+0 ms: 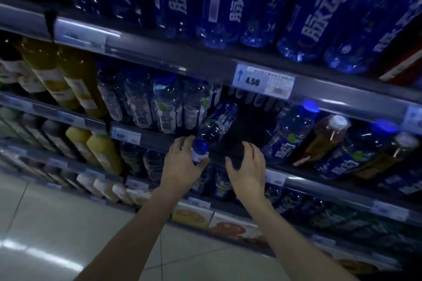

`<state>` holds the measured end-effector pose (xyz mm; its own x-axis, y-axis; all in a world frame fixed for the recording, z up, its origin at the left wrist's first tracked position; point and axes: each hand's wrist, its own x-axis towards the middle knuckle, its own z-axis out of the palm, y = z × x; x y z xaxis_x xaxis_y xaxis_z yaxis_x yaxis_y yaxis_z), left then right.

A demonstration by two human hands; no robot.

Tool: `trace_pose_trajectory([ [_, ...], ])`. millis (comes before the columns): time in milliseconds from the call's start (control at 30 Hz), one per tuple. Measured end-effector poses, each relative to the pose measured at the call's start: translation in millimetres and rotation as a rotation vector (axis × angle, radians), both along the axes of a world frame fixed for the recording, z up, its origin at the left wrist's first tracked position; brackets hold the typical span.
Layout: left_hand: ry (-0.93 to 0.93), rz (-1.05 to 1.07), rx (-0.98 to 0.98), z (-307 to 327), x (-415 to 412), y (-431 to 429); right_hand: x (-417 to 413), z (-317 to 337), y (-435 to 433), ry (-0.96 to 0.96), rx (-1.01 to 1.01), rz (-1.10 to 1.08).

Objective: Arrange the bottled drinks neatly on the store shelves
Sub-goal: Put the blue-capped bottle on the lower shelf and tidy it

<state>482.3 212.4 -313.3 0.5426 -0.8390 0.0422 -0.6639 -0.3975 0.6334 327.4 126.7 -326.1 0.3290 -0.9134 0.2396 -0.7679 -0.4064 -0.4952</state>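
Views: one only, a wide-angle head camera.
Position: at the person's head, close to the store shelves.
Facing: forward and down, tilted, so the shelf edges run diagonally.
Reach: both forearms enter from below; floor at lower left.

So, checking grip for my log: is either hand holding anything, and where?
Left hand grips the blue-capped bottle at its cap end; right hand holds nothing.
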Motion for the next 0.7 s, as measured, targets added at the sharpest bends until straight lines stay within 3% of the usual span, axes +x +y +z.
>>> trace_pose_trajectory([
  [167, 0.196, 0.061, -0.16, -19.2, -8.0, -19.5, -17.4, -29.9, -13.7, 0.23, -0.048, 0.064],
  [400, 0.287, 0.252, -0.238, -22.9, -15.0, -38.4, -22.6, -35.5, -13.1, 0.259, -0.156, 0.098],
  [700, 0.42, 0.392, -0.433, -18.7, -35.0, -31.7, -27.4, -37.8, -17.1, 0.304, -0.099, 0.162],
])
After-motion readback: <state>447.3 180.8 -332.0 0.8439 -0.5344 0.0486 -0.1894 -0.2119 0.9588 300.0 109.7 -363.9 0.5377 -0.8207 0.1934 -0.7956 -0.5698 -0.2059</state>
